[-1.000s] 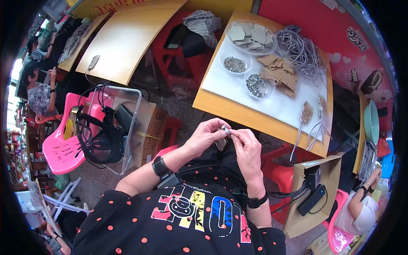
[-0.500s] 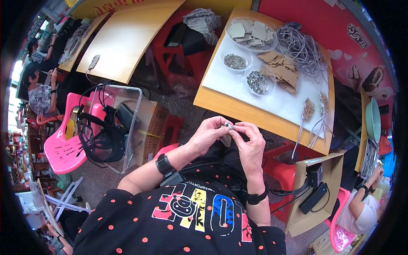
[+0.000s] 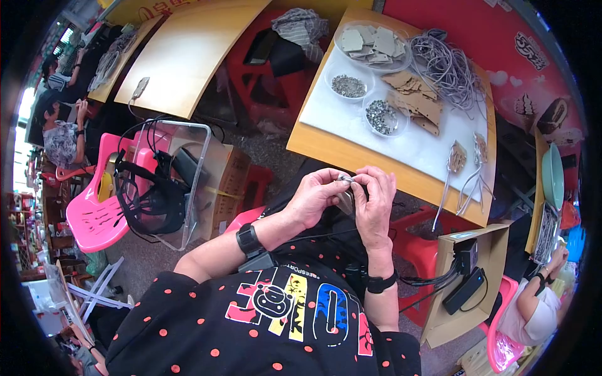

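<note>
Both hands (image 3: pixel 315 197) (image 3: pixel 375 207), nearly closed, pinch a looped grey cord (image 3: pixel 345 178)

the back is bounded by a yellow wall (image 3: pixel 342 7) and a red wall (image 3: pixel 486 37) printed with pictures. a left wooden table (image 3: pixel 194 56) and a right wooden table (image 3: pixel 326 148) are set apart; a pink chair (image 3: pixel 91 216) is stood on grey floor (image 3: pixel 153 260). the left edge is brightly lit.

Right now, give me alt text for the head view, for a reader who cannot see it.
A person's left hand and right hand pinch a small grey item between them. Ahead, a wooden table holds flat tan pieces, tangled grey cord and clear round tubs of small metal parts.
</note>
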A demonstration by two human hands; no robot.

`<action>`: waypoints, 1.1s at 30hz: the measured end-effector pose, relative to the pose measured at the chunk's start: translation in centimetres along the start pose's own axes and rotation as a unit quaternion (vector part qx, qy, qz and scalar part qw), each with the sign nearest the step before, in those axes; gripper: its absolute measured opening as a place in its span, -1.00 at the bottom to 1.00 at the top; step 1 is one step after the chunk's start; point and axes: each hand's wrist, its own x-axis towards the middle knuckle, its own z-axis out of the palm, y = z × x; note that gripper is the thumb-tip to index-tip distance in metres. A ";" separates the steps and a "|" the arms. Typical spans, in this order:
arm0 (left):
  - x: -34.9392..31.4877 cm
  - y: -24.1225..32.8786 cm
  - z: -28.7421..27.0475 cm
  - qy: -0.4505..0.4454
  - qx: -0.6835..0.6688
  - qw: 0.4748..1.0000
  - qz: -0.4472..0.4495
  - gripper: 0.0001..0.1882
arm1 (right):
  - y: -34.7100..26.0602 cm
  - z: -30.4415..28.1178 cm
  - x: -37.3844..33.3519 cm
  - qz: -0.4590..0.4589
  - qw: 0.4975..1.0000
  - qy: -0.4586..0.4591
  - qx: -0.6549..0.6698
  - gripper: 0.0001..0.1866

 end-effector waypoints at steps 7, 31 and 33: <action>0.5 -0.4 -0.4 0.000 -0.042 0.998 -0.055 -0.88 | 0.4 0.5 -0.5 0.039 0.999 -0.005 0.034 -0.93; 0.0 1.7 -0.5 -0.096 -0.115 0.965 -0.217 -0.83 | 0.3 -1.5 -0.3 -0.007 0.991 -0.001 0.134 -0.74; 0.1 1.7 -0.5 -0.086 -0.102 0.969 -0.207 -0.81 | 0.6 -1.3 -0.5 -0.012 0.993 -0.007 0.118 -0.72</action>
